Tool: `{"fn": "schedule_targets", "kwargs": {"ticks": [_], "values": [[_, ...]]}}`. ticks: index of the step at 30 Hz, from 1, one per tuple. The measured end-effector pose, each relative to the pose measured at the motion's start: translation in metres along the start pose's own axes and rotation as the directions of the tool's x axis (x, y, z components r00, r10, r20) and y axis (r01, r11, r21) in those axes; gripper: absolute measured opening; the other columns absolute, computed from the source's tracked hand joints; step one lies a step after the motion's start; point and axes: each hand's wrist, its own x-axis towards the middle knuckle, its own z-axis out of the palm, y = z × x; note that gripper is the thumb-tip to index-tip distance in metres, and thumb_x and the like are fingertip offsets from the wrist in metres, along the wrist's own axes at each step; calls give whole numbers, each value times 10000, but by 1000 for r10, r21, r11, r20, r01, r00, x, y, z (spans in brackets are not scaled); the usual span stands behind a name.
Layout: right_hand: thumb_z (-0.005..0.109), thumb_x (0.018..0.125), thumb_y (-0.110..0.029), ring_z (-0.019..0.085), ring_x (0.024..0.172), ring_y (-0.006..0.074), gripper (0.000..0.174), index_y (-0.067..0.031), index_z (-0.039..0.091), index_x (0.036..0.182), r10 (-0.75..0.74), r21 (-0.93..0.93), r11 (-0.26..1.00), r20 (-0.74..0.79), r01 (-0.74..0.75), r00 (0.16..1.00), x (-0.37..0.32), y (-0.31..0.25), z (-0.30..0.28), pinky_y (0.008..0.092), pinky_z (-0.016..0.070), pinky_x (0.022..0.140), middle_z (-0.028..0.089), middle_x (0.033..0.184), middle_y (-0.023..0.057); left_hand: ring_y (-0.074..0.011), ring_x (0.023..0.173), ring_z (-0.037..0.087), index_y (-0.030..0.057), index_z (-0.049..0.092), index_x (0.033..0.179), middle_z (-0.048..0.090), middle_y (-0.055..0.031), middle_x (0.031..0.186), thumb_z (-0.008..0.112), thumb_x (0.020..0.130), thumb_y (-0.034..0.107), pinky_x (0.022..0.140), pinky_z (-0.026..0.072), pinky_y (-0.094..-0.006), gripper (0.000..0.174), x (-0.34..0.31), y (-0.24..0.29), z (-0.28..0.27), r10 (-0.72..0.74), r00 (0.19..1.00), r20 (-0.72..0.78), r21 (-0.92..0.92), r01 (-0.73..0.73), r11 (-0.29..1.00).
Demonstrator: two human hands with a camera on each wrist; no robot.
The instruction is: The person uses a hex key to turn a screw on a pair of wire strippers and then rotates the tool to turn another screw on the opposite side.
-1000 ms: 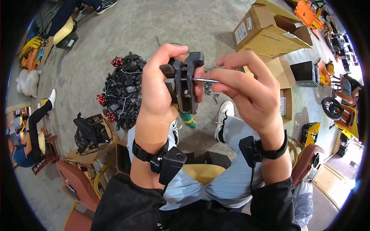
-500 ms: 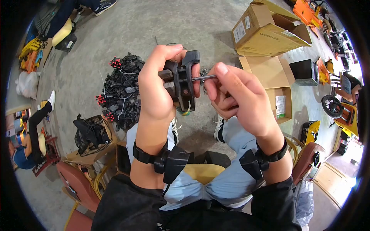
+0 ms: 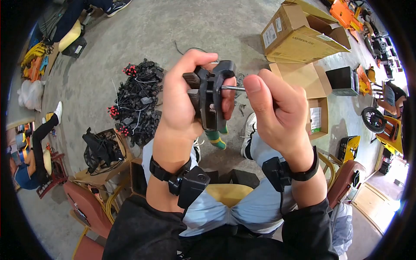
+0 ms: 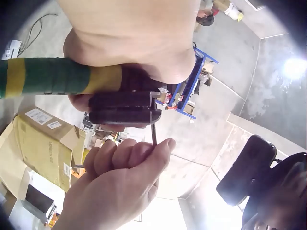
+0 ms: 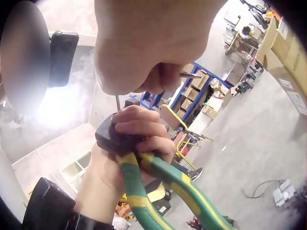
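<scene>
In the head view my left hand (image 3: 180,97) grips a black block-like part (image 3: 211,102) with a hooked upper end. Pliers with green-and-yellow handles (image 4: 55,76) are in the same grip, their handles coming out beside the block; the palm hides where the two meet. My right hand (image 3: 281,110) has its fingers curled round a thin metal rod (image 3: 234,88), thumb lying along it. One end of the rod enters the block's side. A metal tip (image 5: 190,75) sticks out at the other side of the right fist.
On the floor ahead lies a pile of black parts with red-tipped bundles (image 3: 138,102). Cardboard boxes (image 3: 299,37) stand at right, with a black box (image 3: 342,83) beside them. Brown chairs (image 3: 89,201) flank the seat, and a black bag (image 3: 102,149) rests at left. Other people are at the edges.
The right hand's fingers, loosely spread a second ago, have closed into a fist round the rod. The left hand and block tilted slightly and came back, a little further right.
</scene>
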Motion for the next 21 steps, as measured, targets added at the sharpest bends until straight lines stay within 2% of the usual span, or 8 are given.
{"fn": "schedule_targets", "kwargs": {"ticks": [2, 4, 6, 7, 12, 17, 19, 21], "values": [[529, 876, -117, 622, 539, 146, 205, -6, 568, 707, -27, -62, 998, 31, 29, 999, 0, 2, -3, 253, 476, 484, 621, 631, 88, -198, 416, 487, 18, 529, 591, 521, -83, 533, 454, 769, 376, 434, 416, -295, 407, 0, 0, 0, -44, 998, -38, -19, 43, 999], [537, 868, -114, 613, 512, 157, 193, -9, 569, 709, -52, -123, 991, 62, 59, 997, 1, 5, -5, 258, 470, 468, 616, 624, 84, -195, 408, 484, 22, 533, 595, 524, -81, 535, 456, 767, 379, 431, 417, -297, 404, 2, -1, -4, -22, 999, 23, 18, 22, 1000], [555, 842, -105, 597, 501, 197, 164, -22, 568, 702, -201, -180, 958, 136, 224, 970, 3, 11, -6, 275, 460, 463, 606, 610, 81, -192, 407, 484, 28, 531, 592, 526, -79, 537, 457, 768, 378, 430, 416, -293, 398, 4, -2, -6, -8, 999, 43, 45, 6, 999], [555, 842, -105, 597, 501, 197, 164, -22, 568, 702, -202, -180, 958, 136, 225, 970, 4, 13, -6, 275, 460, 463, 606, 610, 81, -188, 406, 484, 34, 529, 589, 528, -77, 539, 458, 769, 376, 429, 415, -290, 393, 5, -2, -6, 7, 998, 62, 73, -11, 997], [574, 794, -120, 487, 519, 226, 127, -73, 567, 677, -381, -335, 849, 147, 408, 913, 9, 21, -8, 332, 388, 477, 477, 564, 48, -172, 410, 489, 43, 519, 580, 529, -69, 541, 454, 775, 368, 423, 417, -282, 384, 2, -1, -4, -6, 1000, 18, 46, 5, 999], [551, 800, -145, 431, 542, 231, 156, -75, 556, 660, -413, -315, 845, 128, 432, 902, 11, 28, -5, 332, 348, 520, 427, 593, 52, -161, 413, 491, 42, 522, 577, 524, -64, 534, 450, 776, 364, 418, 419, -280, 385, 3, -2, -5, -21, 1000, 24, -11, 21, 1000], [537, 804, -143, 422, 544, 234, 167, -69, 550, 655, -433, -319, 833, 133, 452, 892, 12, 31, -5, 328, 337, 529, 430, 601, 56, -171, 406, 494, 32, 537, 583, 521, -63, 523, 449, 775, 359, 411, 417, -281, 390, 3, -3, -6, 16, 1000, 20, 40, -17, 999], [513, 800, -122, 398, 529, 234, 177, -55, 538, 637, -449, -208, 865, 82, 456, 890, 13, 35, -7, 330, 318, 517, 418, 585, 62, -178, 402, 497, 26, 544, 586, 519, -66, 518, 450, 774, 354, 404, 416, -283, 389, 2, -5, 0, 22, 999, -46, 79, -19, 997]]}}
